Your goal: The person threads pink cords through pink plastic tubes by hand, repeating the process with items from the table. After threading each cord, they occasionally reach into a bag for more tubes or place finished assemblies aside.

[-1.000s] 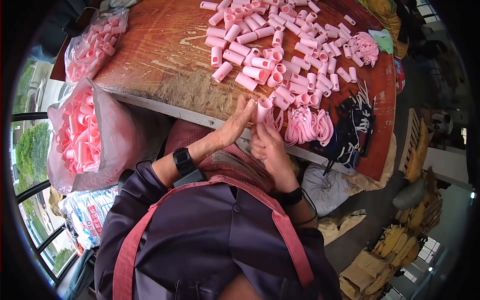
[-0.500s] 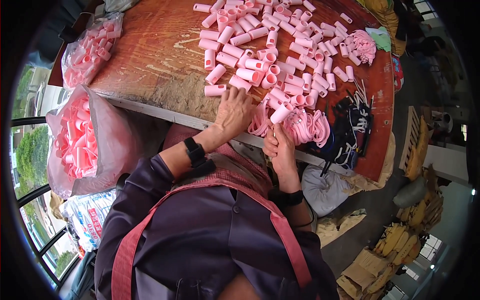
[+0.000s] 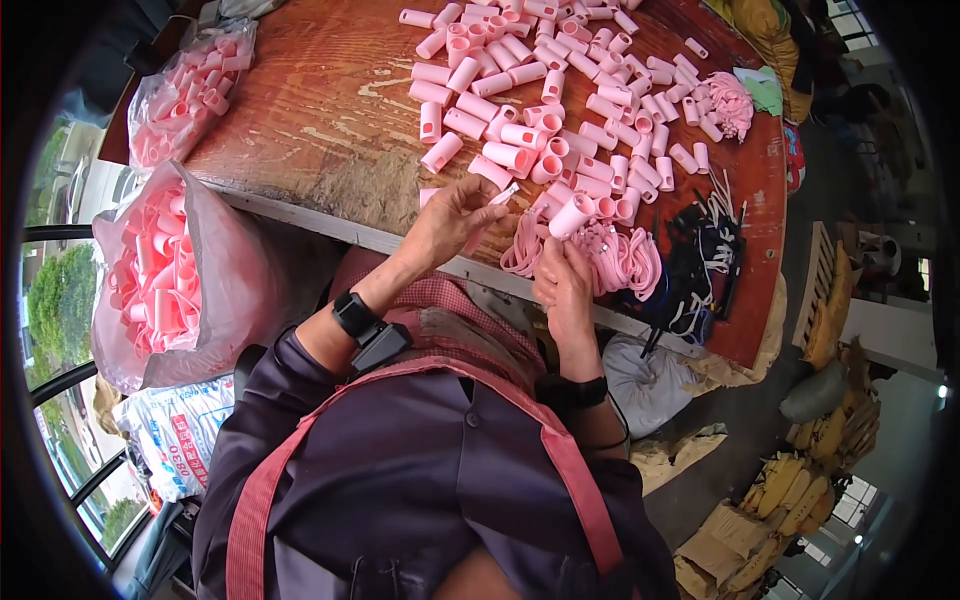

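My left hand (image 3: 452,222) is raised over the table's front edge, thumb and forefinger pinched on a pink cord (image 3: 504,194) with a pale end. A short strand shows below its fingers. To its right, my right hand (image 3: 564,284) is closed around the lower end of a pink plastic tube (image 3: 572,215), which tilts up with its round opening showing. Part of that grip is hidden behind the fingers. Between and beside the hands lie looped bundles of pink cord (image 3: 625,262). Many loose pink tubes (image 3: 505,155) are heaped just beyond.
A worn red-brown wooden table (image 3: 310,110) spans the front. Black and white cords (image 3: 705,265) lie at its right, and another pink cord bundle (image 3: 730,103) farther back. At left stand an open plastic bag of pink pieces (image 3: 160,275) and a smaller filled bag (image 3: 190,95).
My left hand has lifted off the tubes at the table edge and turned, now showing the cord in its pinch. My right hand stays nearly in place with the tube.
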Action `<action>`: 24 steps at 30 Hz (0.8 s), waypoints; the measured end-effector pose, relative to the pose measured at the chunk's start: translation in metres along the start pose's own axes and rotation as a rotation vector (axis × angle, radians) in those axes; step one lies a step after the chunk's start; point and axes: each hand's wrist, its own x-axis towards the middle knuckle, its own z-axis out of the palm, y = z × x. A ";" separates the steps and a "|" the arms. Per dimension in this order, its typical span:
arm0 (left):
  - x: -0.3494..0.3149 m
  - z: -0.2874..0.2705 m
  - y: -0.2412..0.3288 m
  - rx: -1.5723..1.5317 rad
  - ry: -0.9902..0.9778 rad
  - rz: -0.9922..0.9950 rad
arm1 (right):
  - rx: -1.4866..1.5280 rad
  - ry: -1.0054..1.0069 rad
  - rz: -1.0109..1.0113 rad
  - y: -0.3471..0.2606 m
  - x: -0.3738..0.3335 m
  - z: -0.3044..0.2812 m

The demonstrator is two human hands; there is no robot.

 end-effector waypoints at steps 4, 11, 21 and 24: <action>-0.011 -0.006 0.008 0.052 -0.173 -0.013 | -0.142 -0.074 -0.128 -0.011 0.002 0.029; -0.042 -0.008 0.032 -0.064 -0.322 0.036 | -0.383 -0.088 -0.133 -0.008 0.004 0.046; -0.047 -0.038 -0.004 -0.555 -0.124 -0.128 | -0.503 -0.044 -0.152 -0.023 -0.004 0.049; -0.045 -0.039 -0.002 -0.676 -0.031 -0.111 | -0.984 -0.273 -0.288 -0.007 -0.011 0.041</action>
